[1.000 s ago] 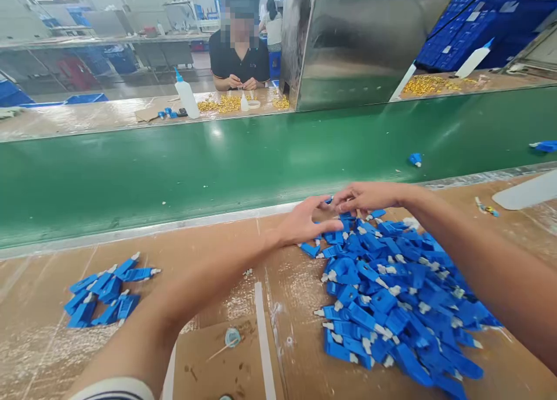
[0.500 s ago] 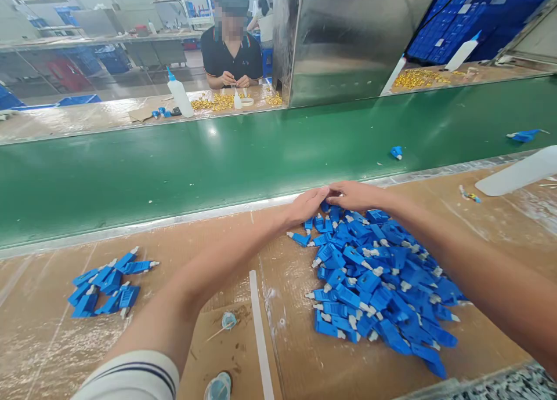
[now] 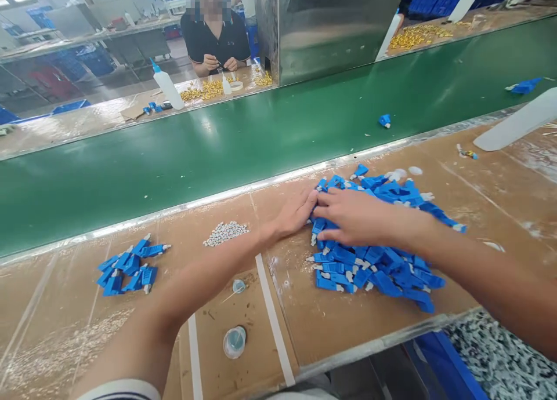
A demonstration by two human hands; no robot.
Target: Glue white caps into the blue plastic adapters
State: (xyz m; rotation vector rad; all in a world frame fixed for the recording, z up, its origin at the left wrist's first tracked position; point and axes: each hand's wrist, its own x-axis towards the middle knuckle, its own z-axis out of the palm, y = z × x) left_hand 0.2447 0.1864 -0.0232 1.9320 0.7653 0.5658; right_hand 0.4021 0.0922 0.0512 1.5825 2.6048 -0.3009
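Observation:
A heap of blue plastic parts with white tips (image 3: 378,266) covers the cardboard table top in front of me. At the heap's left edge, my left hand (image 3: 298,211) lies flat on its side, fingers stretched out against the parts. My right hand (image 3: 346,214) rests over the upper left of the heap with its fingers apart, touching the blue parts. The fingertips of both hands meet. I see no part gripped in either hand, though the right palm is hidden. A smaller group of the same blue parts (image 3: 130,265) lies to the left.
Small grey pieces (image 3: 226,233) lie beyond my left forearm. Two small cups, one (image 3: 235,342) nearer me, stand on the cardboard. A green conveyor belt (image 3: 217,145) runs behind; across it a person (image 3: 215,40) handles something small. A blue bin (image 3: 452,359) of dark pieces stands lower right.
My hands have come back from the heap's far edge to its left side, and my right fingers have spread. The view has tilted, and the grey pieces now show past my left arm.

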